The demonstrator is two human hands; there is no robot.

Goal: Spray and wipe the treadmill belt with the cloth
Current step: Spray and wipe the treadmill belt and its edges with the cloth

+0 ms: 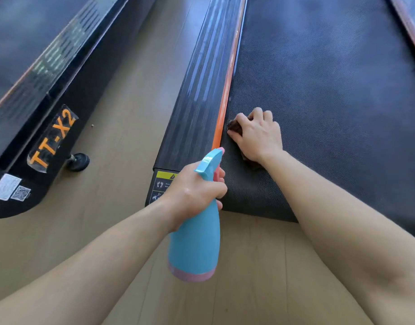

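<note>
The left hand point(197, 191) and right hand point(258, 134) are bare. Behind each hand, the left forearm point(103, 254) and right forearm point(330, 207) are bare and smooth to the frame edge.

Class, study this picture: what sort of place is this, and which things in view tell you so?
Probably a gym. A treadmill with a wide black belt and yellow warning sticker stands beside a second treadmill labelled TT-X2, both on a wood-look floor.
</note>
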